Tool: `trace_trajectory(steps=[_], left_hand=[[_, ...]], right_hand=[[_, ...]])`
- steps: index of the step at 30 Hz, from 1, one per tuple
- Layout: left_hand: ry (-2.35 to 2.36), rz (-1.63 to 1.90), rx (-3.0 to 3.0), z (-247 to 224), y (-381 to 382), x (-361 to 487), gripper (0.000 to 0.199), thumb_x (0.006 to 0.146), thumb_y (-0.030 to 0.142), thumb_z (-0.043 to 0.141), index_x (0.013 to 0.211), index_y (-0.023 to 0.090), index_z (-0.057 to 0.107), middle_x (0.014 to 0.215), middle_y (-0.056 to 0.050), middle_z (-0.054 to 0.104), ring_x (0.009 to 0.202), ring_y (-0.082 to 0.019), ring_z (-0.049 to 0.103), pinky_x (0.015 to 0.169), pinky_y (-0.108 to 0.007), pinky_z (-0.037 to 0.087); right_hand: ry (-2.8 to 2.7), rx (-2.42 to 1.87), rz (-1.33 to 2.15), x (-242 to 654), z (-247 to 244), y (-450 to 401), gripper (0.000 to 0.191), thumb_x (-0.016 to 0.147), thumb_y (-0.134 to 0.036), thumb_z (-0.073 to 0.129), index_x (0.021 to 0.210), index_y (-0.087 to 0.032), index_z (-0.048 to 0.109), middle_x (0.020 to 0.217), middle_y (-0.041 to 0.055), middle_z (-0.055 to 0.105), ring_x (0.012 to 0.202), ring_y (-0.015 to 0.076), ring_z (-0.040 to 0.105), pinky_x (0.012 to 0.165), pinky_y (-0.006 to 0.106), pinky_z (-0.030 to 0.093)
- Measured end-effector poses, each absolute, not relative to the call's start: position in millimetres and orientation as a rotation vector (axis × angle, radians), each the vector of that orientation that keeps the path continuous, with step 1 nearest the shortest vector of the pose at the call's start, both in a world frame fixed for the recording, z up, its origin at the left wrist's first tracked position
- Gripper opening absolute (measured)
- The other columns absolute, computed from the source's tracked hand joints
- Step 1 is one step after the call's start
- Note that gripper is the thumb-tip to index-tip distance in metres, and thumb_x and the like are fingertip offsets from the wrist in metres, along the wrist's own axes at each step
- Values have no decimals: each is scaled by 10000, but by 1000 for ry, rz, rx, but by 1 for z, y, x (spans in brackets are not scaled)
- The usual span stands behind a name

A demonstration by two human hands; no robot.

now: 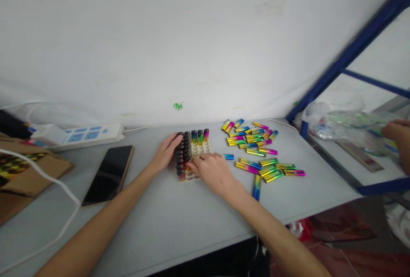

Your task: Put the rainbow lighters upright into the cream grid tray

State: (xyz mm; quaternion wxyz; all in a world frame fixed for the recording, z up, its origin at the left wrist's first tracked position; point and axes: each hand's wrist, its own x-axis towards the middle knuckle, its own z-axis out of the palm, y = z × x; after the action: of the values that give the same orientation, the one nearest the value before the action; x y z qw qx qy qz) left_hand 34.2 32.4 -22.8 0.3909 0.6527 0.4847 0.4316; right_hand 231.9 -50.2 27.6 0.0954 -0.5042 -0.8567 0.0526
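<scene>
A pale slotted tray (206, 148) stands on the grey table, with upright black-topped lighters (180, 154) filling its left rows. A few multicoloured lighters (200, 135) stand along its back edge. My left hand (165, 152) is closed against the tray's left side, thumb by the rear corner lighter. Reaching over the front right part, my right hand (213, 172) has its fingers bent down at a lighter in the row; the fingertips are partly hidden. Loose shiny rainbow-coloured pieces (251, 137), shaped like lighter bodies, lie scattered to the right, one (228, 156) just beyond my right hand.
To the left lie a dark phone (109, 172), a white power strip (89, 135), a white cable (68, 221) and an open cardboard box (35, 174). A blue metal frame (338, 70) borders the right side. Past it, another person's hand (399, 138) is near plastic bags (339, 121).
</scene>
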Motion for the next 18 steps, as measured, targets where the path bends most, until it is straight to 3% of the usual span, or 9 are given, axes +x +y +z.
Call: trace_trajectory(steps=[5, 8, 12, 15, 18], left_hand=[[1226, 1090, 1661, -21, 32, 34, 455, 958, 632, 523, 950, 198, 660, 979, -37, 710, 974, -258, 615, 896, -343, 471], [1226, 1093, 1659, -22, 32, 34, 475, 952, 647, 530, 961, 193, 671, 986, -46, 721, 975, -263, 625, 893, -346, 482], [1210, 1089, 1657, -25, 34, 32, 469, 965, 643, 524, 990, 200, 677, 992, -38, 724, 979, -256, 632, 887, -339, 488], [1228, 1097, 1673, -25, 35, 32, 469, 961, 649, 524, 962, 207, 679, 978, -37, 722, 998, -265, 631, 904, -345, 484], [1233, 1094, 1685, -25, 34, 32, 478, 955, 660, 518, 923, 207, 667, 947, -39, 714, 982, -271, 626, 895, -354, 489]], right_hand=[[-2487, -1323, 347, 251, 26, -45, 341, 1037, -532, 572, 1015, -217, 700, 862, 73, 766, 751, 209, 704, 668, 289, 437], [-2375, -1322, 373, 285, 28, -16, 317, 1058, -474, 561, 964, -211, 710, 847, 48, 754, 727, 174, 660, 657, 270, 411], [-2147, -1815, 116, 328, 30, 47, 247, 1059, -305, 553, 1087, -152, 744, 1043, 124, 756, 981, 222, 679, 875, 300, 463], [-2078, -1921, 41, 340, 23, 80, 356, 1070, -306, 507, 1342, -153, 679, 1270, 190, 696, 1184, 287, 628, 1016, 374, 436], [-2068, -1966, 26, 339, 10, 88, 392, 1082, -345, 466, 1363, -176, 680, 1332, 201, 672, 1254, 338, 586, 1041, 444, 425]])
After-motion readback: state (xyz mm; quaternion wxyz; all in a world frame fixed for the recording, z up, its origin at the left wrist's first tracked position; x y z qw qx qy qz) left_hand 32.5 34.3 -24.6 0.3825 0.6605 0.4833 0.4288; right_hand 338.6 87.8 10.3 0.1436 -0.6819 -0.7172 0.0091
